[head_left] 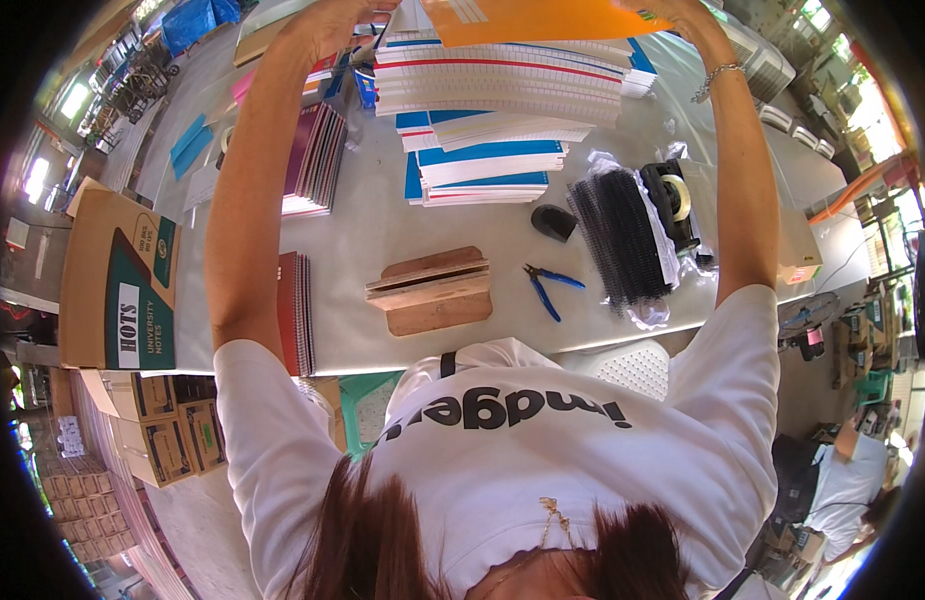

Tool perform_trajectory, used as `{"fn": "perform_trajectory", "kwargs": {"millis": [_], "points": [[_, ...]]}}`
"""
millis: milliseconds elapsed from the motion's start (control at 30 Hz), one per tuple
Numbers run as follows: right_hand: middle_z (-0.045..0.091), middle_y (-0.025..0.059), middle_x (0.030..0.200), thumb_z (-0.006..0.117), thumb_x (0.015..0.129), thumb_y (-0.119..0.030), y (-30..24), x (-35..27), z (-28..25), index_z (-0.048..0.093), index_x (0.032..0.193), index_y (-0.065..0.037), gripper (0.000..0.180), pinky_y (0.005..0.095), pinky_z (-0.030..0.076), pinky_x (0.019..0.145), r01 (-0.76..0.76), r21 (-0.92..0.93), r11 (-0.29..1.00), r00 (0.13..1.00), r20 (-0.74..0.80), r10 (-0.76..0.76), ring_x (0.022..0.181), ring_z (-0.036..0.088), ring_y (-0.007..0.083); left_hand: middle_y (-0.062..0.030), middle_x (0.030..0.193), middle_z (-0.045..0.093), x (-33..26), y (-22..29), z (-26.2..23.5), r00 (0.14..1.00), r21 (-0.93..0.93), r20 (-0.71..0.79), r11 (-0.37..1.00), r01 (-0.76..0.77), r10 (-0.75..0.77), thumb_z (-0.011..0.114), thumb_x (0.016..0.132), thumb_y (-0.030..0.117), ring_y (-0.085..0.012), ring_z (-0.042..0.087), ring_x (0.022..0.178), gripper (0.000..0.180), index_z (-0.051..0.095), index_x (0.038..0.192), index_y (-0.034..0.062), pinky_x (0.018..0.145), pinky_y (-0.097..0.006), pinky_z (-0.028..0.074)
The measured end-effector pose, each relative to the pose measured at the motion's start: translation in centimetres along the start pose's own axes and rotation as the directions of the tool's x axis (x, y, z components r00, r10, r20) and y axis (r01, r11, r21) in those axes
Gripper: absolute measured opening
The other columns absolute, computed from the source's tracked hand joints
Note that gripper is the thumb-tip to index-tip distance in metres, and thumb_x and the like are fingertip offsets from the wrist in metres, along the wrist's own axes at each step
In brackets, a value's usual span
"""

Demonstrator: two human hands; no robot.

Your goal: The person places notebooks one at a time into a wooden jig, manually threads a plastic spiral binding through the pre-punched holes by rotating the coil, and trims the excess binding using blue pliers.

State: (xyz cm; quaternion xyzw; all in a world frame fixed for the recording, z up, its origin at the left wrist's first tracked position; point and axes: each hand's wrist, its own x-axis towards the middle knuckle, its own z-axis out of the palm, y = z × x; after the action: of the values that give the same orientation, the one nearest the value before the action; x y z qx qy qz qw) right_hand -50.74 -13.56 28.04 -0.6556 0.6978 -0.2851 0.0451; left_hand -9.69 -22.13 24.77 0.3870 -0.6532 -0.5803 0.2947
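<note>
At the top edge of the head view, my right hand (673, 12) closes on the right end of an orange cover sheet (543, 24). My left hand (333, 25) is beside the sheet's left end, its fingertips partly cut off by the frame, so its grip is unclear. Beneath the sheet rises a tall stack of white-paged pads (498, 85) with blue and red edges. Nearer me, lower piles with blue covers (493, 165) lie in a stepped row.
A wooden block with a slot (430, 290), blue-handled cutters (553, 290), a black rounded piece (554, 222), black wire combs (618, 240) and a tape dispenser (671, 205) lie on the table (353, 240). Spiral notebooks (313, 160) and a cardboard box (118, 280) stand left.
</note>
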Motion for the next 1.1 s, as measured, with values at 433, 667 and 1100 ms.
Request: {"fn": "perform_trajectory", "kwargs": {"millis": [433,667,1100], "points": [[0.068,0.0072,0.073,0.077,0.073,-0.037,0.1,-1.2,0.5,0.069,0.080,-0.002,0.037,0.0277,0.049,0.058,0.108,0.078,0.991,0.993,-0.049,-0.105,0.066,0.065,0.0147,0.0004,0.091,0.059,-0.9,0.5,0.5,0.997,0.051,-0.047,0.996,0.072,-0.069,0.066,0.086,0.033,-0.0126,0.051,0.078,0.029,0.061,0.106,0.0120,0.069,-0.029,0.039],[0.066,0.0045,0.074,0.073,0.079,-0.029,2.0,-0.7,0.8,0.069,0.078,-0.001,0.028,0.0282,0.047,0.055,0.493,0.101,0.864,0.870,-0.094,-0.485,0.064,0.062,0.0143,-0.0002,0.097,0.060,-1.6,1.1,1.2,0.996,0.081,-0.069,0.995,0.061,-0.056,0.066,0.086,0.034,-0.0134,0.051,0.088,0.032,0.061,0.109,0.0123,0.078,-0.030,0.038],[0.068,0.0098,0.074,0.073,0.072,-0.028,-2.2,0.6,0.2,0.068,0.085,0.001,0.033,0.0313,0.047,0.055,0.098,0.076,0.992,0.992,-0.083,-0.092,0.065,0.063,0.0181,-0.0055,0.129,0.048,0.6,-1.9,-1.9,0.996,0.216,0.006,0.972,-0.091,0.092,0.062,0.086,0.051,-0.0170,0.039,0.123,0.064,0.050,0.132,0.0077,0.107,-0.037,0.027]]}}
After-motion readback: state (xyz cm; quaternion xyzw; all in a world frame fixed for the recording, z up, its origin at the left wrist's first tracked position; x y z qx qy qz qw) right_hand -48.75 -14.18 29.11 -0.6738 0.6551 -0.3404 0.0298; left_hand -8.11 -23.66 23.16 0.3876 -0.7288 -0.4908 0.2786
